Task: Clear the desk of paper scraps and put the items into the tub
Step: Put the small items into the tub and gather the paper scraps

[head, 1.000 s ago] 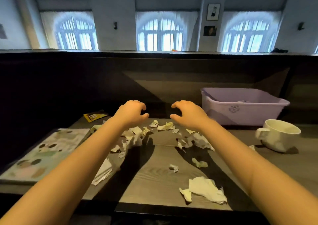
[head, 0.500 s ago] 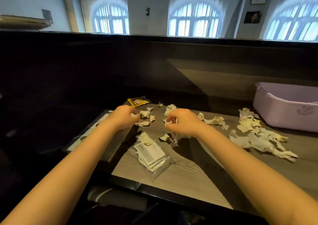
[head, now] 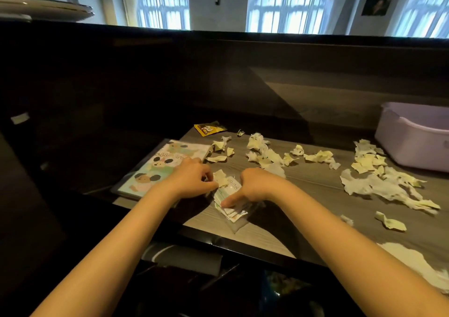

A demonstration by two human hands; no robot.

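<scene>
On the worktop (head: 315, 178), the lilac tub (head: 413, 146) sits far right, well apart from the sleeved card packet (head: 230, 202) near the front edge. My right hand (head: 257, 185) clamps the packet, thumb on top; my left hand (head: 194, 180) curls at its upper end, grip unclear. I judge it light, slick, floppy: pinch both ends.

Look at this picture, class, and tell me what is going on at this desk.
A person is tidying a desk. The right hand grips a clear packet of printed cards near the front edge, thumb on top. The left hand curls its fingers at the packet's far corner, though its hold is unclear. Torn paper scraps lie scattered across the desk. A picture book lies to the left, and the lilac tub stands at the far right.
</scene>
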